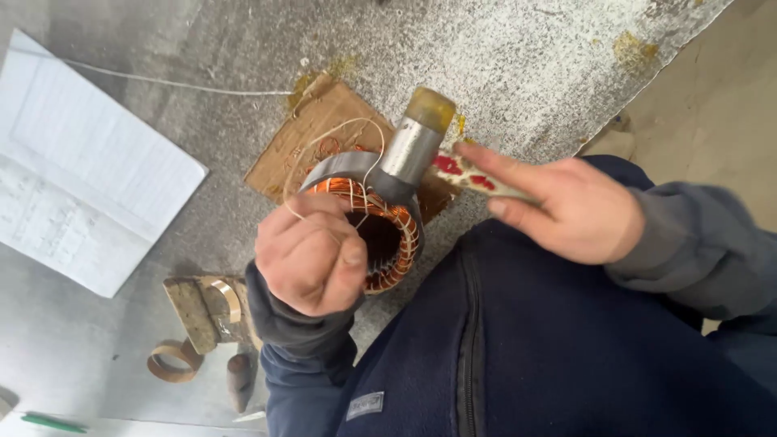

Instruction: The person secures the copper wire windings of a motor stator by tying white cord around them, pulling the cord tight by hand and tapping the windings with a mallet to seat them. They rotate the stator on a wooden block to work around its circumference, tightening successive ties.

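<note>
Copper-wound stator (387,235) under steel mallet (413,146)

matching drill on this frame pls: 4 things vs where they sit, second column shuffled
Things:
1. open notebook
2. hammer
3. copper-wound stator
4. green pen

Places:
A. bottom left corner of the bench
B. under the left hand, on brown cardboard
C. left side of the bench, lying open
D. handle in the right hand, metal head above the winding

Pairs: 1-C, 2-D, 3-B, 4-A
</note>
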